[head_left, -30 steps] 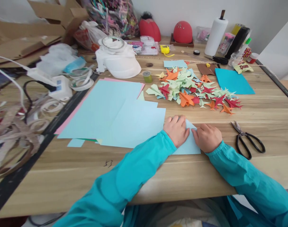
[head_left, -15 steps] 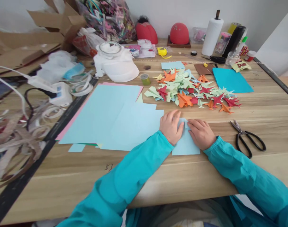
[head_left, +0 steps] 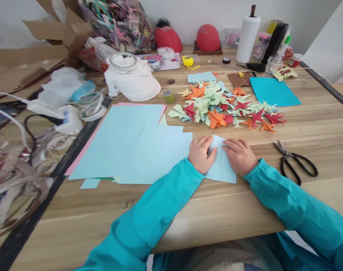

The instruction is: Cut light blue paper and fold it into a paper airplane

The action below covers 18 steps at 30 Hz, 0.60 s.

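Note:
A small light blue sheet of paper point(head_left: 220, 165) lies on the wooden table between my hands, its near edge toward me. My left hand point(head_left: 201, 153) grips the sheet's upper left edge, thumb and fingers close together. On the other side my right hand point(head_left: 240, 156) has its fingers closed on the upper right edge. The palms and the undersides of the fingers are hidden. Just beyond the sheet, a pile of folded paper shapes point(head_left: 208, 103) in pale green, orange, red and blue is spread out. Scissors point(head_left: 287, 155) with black handles lie to the right of my right hand.
Larger light blue sheets point(head_left: 126, 146) overlap at left, with pink paper beneath. A bright blue square point(head_left: 274, 92) lies at the back right. A green spool point(head_left: 168, 96) and a white cap point(head_left: 137, 84) stand behind the sheets. Tapes and cables point(head_left: 67, 118) clutter the left.
The raised fold at the top of the small sheet no longer shows; its top now looks flat and slightly turned. Both hands keep hold. The whole view has shifted a little.

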Each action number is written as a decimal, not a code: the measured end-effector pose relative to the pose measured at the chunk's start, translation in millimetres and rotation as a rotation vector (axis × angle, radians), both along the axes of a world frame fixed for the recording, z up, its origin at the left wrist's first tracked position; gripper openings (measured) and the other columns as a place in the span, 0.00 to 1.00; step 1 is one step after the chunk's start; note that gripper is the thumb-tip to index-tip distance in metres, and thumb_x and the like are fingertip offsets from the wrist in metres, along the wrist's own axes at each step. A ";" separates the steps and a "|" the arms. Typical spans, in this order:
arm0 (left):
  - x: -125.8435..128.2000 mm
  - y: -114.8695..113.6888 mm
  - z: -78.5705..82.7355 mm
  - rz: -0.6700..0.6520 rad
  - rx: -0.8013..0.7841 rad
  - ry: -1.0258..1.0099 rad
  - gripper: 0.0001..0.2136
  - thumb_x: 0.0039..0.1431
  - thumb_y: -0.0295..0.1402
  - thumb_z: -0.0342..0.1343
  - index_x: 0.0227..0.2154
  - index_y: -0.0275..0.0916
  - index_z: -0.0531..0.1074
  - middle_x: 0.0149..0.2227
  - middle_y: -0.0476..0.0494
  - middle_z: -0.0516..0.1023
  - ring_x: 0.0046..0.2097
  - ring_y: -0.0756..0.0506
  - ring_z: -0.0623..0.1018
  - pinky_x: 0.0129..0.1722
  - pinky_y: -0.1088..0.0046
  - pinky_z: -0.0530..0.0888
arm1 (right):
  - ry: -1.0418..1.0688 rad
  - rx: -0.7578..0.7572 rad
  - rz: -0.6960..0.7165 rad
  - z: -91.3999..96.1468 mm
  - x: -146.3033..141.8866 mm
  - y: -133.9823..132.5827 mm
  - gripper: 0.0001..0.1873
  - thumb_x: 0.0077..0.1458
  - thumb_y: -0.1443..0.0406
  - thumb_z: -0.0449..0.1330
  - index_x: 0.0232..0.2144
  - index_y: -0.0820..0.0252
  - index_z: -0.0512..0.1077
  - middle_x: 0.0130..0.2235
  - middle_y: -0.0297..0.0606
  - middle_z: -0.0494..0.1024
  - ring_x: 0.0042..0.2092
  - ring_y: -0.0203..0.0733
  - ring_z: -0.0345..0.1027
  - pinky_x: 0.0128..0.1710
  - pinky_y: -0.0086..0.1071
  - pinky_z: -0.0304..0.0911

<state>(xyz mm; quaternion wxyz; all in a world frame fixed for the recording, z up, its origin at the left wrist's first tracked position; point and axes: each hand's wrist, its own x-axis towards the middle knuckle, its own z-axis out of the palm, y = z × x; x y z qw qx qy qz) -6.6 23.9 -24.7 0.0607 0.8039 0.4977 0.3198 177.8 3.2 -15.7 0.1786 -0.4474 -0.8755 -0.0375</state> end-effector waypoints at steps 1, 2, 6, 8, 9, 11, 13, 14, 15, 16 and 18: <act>-0.2 0.2 -0.6 -0.021 0.030 -0.015 0.15 0.57 0.34 0.49 0.45 0.33 0.69 0.48 0.37 0.73 0.49 0.41 0.71 0.50 0.61 0.68 | 0.002 -0.005 0.000 0.0 0.6 0.5 0.16 0.56 0.71 0.50 0.45 0.63 0.71 0.51 0.43 0.72 0.53 0.46 0.61 0.53 0.44 0.51; -0.3 0.3 -1.1 -0.047 0.066 -0.031 0.15 0.57 0.33 0.50 0.45 0.33 0.69 0.48 0.37 0.73 0.49 0.41 0.71 0.50 0.61 0.68 | 0.003 -0.009 0.000 -0.2 1.2 0.9 0.16 0.55 0.71 0.50 0.45 0.62 0.71 0.51 0.42 0.72 0.53 0.46 0.61 0.54 0.44 0.50; 0.8 0.7 -1.0 -0.188 0.188 -0.108 0.14 0.56 0.30 0.51 0.45 0.33 0.69 0.48 0.35 0.73 0.49 0.42 0.71 0.49 0.61 0.70 | 0.008 -0.027 -0.001 -0.8 2.4 2.0 0.16 0.55 0.70 0.50 0.45 0.61 0.71 0.51 0.43 0.72 0.53 0.47 0.61 0.55 0.46 0.48; 1.9 0.1 0.8 -0.258 0.210 -0.134 0.13 0.56 0.29 0.51 0.45 0.33 0.69 0.47 0.35 0.73 0.48 0.42 0.71 0.49 0.62 0.71 | 0.010 -0.039 -0.008 -0.3 2.5 1.9 0.17 0.55 0.70 0.50 0.45 0.60 0.71 0.51 0.42 0.72 0.54 0.47 0.60 0.55 0.47 0.47; 2.5 -0.5 1.9 -0.288 0.215 -0.136 0.13 0.56 0.28 0.51 0.45 0.34 0.70 0.46 0.36 0.74 0.47 0.43 0.72 0.48 0.62 0.71 | 0.013 -0.043 -0.010 0.0 2.6 1.8 0.17 0.56 0.70 0.50 0.45 0.59 0.71 0.51 0.42 0.72 0.54 0.47 0.60 0.56 0.47 0.46; 3.5 -1.6 3.8 -0.333 0.221 -0.115 0.13 0.56 0.28 0.50 0.44 0.35 0.70 0.42 0.38 0.76 0.45 0.43 0.72 0.45 0.61 0.73 | 0.022 -0.046 -0.011 0.4 3.1 2.0 0.16 0.56 0.69 0.50 0.45 0.58 0.71 0.51 0.40 0.73 0.54 0.47 0.60 0.56 0.48 0.45; 4.2 -2.3 4.3 -0.364 0.235 -0.088 0.11 0.56 0.27 0.50 0.42 0.34 0.71 0.39 0.39 0.77 0.42 0.43 0.73 0.43 0.62 0.74 | 0.037 -0.041 -0.005 -0.4 4.2 3.1 0.15 0.57 0.68 0.50 0.44 0.58 0.72 0.50 0.39 0.73 0.53 0.47 0.61 0.55 0.47 0.46; 4.4 -2.3 4.0 -0.374 0.245 -0.079 0.11 0.56 0.27 0.50 0.41 0.34 0.72 0.38 0.38 0.78 0.41 0.43 0.72 0.42 0.62 0.74 | 0.047 -0.038 -0.002 -1.4 5.0 4.1 0.15 0.57 0.68 0.50 0.43 0.58 0.72 0.50 0.39 0.74 0.53 0.46 0.61 0.55 0.46 0.47; 4.5 -2.2 3.5 -0.384 0.256 -0.074 0.10 0.56 0.26 0.50 0.40 0.33 0.72 0.38 0.38 0.78 0.41 0.43 0.72 0.42 0.62 0.74 | 0.056 -0.035 0.001 -2.8 5.8 5.3 0.15 0.58 0.68 0.49 0.43 0.58 0.72 0.49 0.39 0.74 0.53 0.46 0.61 0.55 0.46 0.47; 4.5 -1.9 2.7 -0.391 0.266 -0.072 0.10 0.56 0.26 0.50 0.40 0.33 0.72 0.37 0.38 0.78 0.40 0.44 0.72 0.41 0.63 0.74 | 0.066 -0.035 0.002 -4.4 6.6 6.7 0.14 0.58 0.68 0.49 0.42 0.58 0.73 0.49 0.38 0.74 0.53 0.45 0.62 0.55 0.45 0.48; 4.2 -1.2 1.0 -0.400 0.279 -0.060 0.10 0.56 0.25 0.50 0.39 0.33 0.73 0.37 0.38 0.78 0.40 0.44 0.72 0.41 0.63 0.75 | 0.086 -0.038 0.003 -7.8 8.0 9.6 0.15 0.58 0.69 0.49 0.41 0.58 0.73 0.49 0.38 0.74 0.52 0.44 0.62 0.55 0.43 0.49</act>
